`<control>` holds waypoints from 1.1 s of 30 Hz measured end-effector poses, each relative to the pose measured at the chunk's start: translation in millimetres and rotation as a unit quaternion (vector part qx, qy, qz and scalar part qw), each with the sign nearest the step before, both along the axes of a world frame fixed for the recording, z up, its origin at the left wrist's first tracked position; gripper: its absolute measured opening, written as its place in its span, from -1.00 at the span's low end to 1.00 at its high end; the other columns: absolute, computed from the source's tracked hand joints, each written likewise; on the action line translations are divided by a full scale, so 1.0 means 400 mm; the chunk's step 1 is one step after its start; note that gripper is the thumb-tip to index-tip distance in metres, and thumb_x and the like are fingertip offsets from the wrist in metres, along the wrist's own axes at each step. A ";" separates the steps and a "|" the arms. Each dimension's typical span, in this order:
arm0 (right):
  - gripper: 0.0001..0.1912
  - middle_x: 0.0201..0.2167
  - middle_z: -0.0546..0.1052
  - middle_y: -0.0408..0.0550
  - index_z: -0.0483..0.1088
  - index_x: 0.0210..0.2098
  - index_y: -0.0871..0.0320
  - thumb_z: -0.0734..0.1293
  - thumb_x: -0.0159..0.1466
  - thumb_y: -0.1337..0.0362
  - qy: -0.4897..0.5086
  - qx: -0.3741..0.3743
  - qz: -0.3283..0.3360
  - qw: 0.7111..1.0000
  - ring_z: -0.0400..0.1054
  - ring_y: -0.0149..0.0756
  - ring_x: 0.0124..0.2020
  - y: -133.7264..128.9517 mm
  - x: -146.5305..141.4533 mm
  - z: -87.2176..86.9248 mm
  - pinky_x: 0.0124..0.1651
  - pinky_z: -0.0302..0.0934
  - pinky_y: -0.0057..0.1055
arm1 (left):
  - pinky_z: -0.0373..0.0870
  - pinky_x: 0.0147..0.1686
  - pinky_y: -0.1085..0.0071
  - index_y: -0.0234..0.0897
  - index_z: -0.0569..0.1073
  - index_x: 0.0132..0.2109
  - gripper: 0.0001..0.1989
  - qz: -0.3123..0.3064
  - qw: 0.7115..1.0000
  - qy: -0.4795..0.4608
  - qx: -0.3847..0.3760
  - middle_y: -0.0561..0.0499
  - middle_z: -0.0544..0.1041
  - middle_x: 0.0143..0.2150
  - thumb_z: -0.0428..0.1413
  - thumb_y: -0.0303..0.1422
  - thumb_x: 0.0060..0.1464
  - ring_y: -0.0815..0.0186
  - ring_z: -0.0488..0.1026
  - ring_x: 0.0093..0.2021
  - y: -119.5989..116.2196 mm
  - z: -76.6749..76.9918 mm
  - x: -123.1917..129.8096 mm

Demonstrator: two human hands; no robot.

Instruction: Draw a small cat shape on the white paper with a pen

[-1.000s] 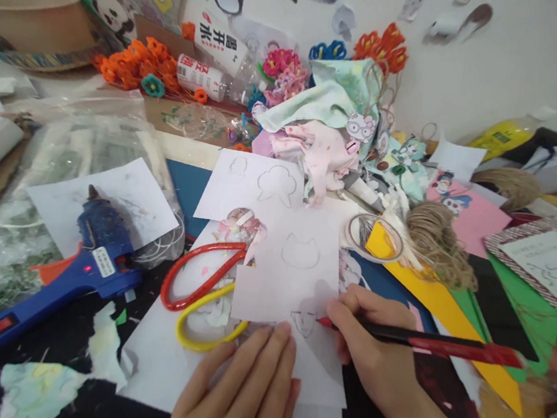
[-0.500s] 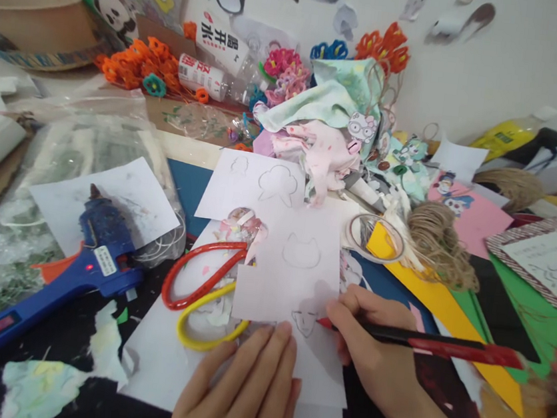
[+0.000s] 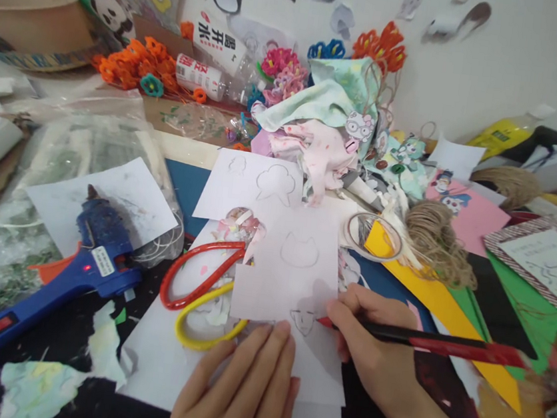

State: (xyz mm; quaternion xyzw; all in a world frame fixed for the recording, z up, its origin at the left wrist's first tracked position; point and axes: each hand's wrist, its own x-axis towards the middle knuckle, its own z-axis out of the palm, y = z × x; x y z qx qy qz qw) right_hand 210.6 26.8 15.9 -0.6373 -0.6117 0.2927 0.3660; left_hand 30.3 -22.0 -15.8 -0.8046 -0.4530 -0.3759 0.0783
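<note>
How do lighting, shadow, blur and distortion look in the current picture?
Head view: soft light, a faint shadow on the paper beside the right hand; head view: far end of the pen blurred; head view: basin seemingly stretched at the left edge.

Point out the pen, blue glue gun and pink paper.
Pen (image 3: 437,343): head view, middle of its barrel.
Blue glue gun (image 3: 80,282): head view, where handle meets body.
Pink paper (image 3: 478,224): head view, bare lower part.
</note>
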 end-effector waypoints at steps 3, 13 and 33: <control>-0.55 -0.82 0.29 -0.26 0.20 -0.72 0.10 0.32 0.28 0.27 0.027 0.017 -0.023 0.999 0.13 -0.50 -0.78 0.005 -0.001 -0.002 -0.66 0.02 -0.49 | 0.06 0.34 0.39 -0.36 0.61 -0.02 -0.77 -0.012 1.000 0.017 -0.005 0.05 0.66 0.02 0.09 -0.49 0.28 0.36 0.58 -0.04 -0.002 0.007 -0.010; -0.54 -0.79 0.31 -0.26 0.23 -0.68 0.11 0.33 0.34 0.25 0.010 0.002 0.005 1.000 0.15 -0.49 -0.73 0.003 0.001 0.005 -0.62 0.02 -0.48 | 0.10 0.33 0.40 -0.36 0.63 -0.06 -0.77 0.006 1.000 -0.025 0.012 0.04 0.67 -0.01 0.08 -0.47 0.31 0.36 0.58 -0.04 -0.001 -0.007 0.005; -0.58 -0.82 0.33 -0.23 0.21 -0.69 0.10 0.28 0.29 0.25 0.050 -0.054 0.109 0.991 0.15 -0.50 -0.80 0.039 -0.023 -0.011 -0.69 0.01 -0.52 | 0.03 0.36 0.40 -0.36 0.63 -0.03 -0.77 0.000 1.000 -0.002 0.016 0.02 0.66 0.00 0.09 -0.44 0.31 0.34 0.57 -0.02 -0.009 -0.005 -0.006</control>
